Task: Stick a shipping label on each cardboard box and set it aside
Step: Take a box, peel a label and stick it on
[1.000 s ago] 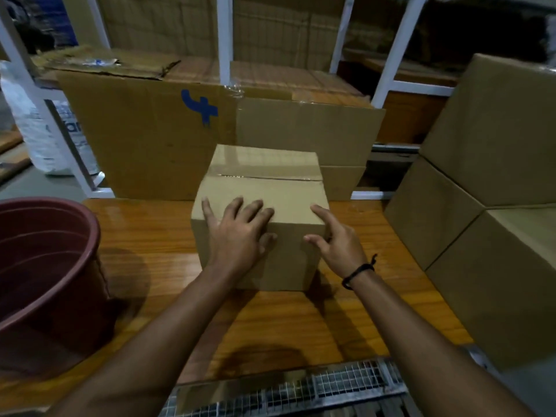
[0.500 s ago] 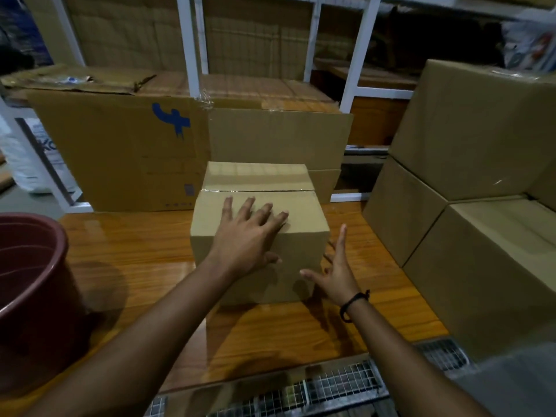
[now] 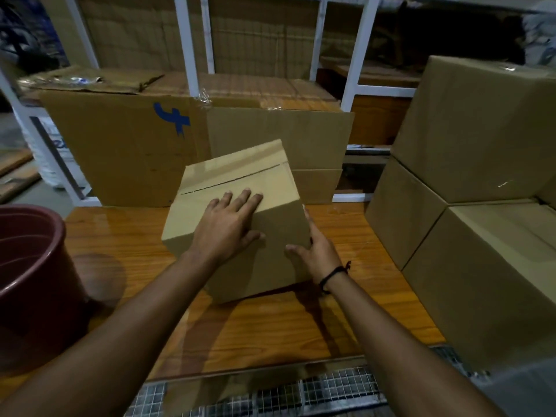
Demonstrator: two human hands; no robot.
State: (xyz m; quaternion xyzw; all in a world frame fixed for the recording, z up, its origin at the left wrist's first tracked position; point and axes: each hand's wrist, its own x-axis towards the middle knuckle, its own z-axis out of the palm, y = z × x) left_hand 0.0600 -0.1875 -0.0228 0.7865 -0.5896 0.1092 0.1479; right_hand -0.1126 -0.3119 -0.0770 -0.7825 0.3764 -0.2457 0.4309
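Note:
A small taped cardboard box [image 3: 240,179] stands on the wooden table [image 3: 120,236], turned at an angle with its right side lifted a little. My left hand [image 3: 228,227] lies flat on the box's top near edge, fingers straight. My right hand [image 3: 316,251] presses against the box's right side at its lower corner, fingers extended; part of them is hidden behind the box. No shipping label is visible.
A dark red plastic tub [image 3: 33,266] sits at the table's left. Stacked large cardboard boxes [image 3: 469,139] crowd the right side. Flat cartons [image 3: 126,152] lean behind the table against a white rack [image 3: 186,49]. A wire grid [image 3: 331,389] runs along the near edge.
The box has rotated anticlockwise and tilted, its right side rising. My right hand slid from the front corner down to the box's right side; my left hand stayed on top.

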